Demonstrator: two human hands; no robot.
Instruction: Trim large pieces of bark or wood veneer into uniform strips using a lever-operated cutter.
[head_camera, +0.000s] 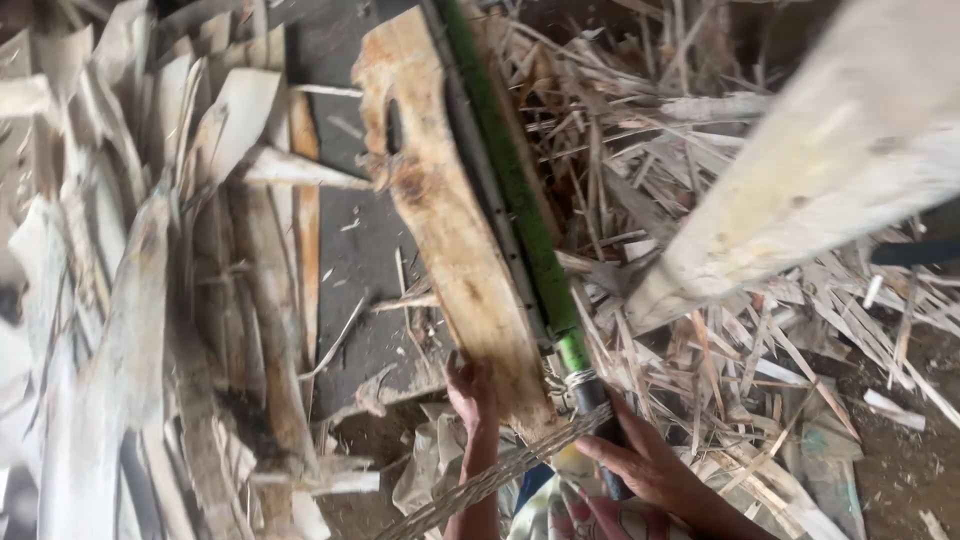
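Your left hand (470, 395) is cupped against the near end of a rough wooden slab (445, 215), fingers curled around its lower left edge, so that grip is closed on the wood. The slab runs up and away from that hand, pale and weathered, with a dark knot hole partway along its far end. It looks stiff and fairly heavy for its length, with splintery edges, so a hold at the end alone would leave the far part levering against your wrist; a hold nearer the middle would probably carry the weight better.

Your right hand (650, 465) is wrapped around the dark handle of a long blade tool with a green back (520, 190), just to the right of the left hand. That grip is closed tight on the handle, and the blade lies along the slab's right edge, touching it or very nearly so. The tool looks rigid and light next to the slab, and the handle is the only safe place to take it.

A twisted rope (500, 475) crosses beneath both hands. To the right of the right hand lies a heap of wood slivers (720, 340), and a thick pale beam (800, 170) slants above it. To the left of the left hand lie stacked bark strips (130, 300).
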